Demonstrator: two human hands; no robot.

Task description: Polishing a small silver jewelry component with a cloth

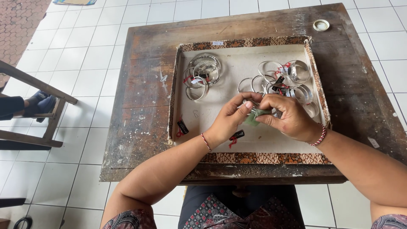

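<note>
Both hands meet over the shallow tray [186,68]: left hand [229,121] and right hand [286,118] pinch a small green cloth [254,118] between closed fingertips, a silver piece partly hidden inside. Just beyond lie two heaps of silver bangles, left [202,74] and right [282,80], with red-strung black tags. Two more black tags [182,127] lie loose on the tray. Worn wooden surface [144,106] beneath; small round lid [321,25] at far corner.
</note>
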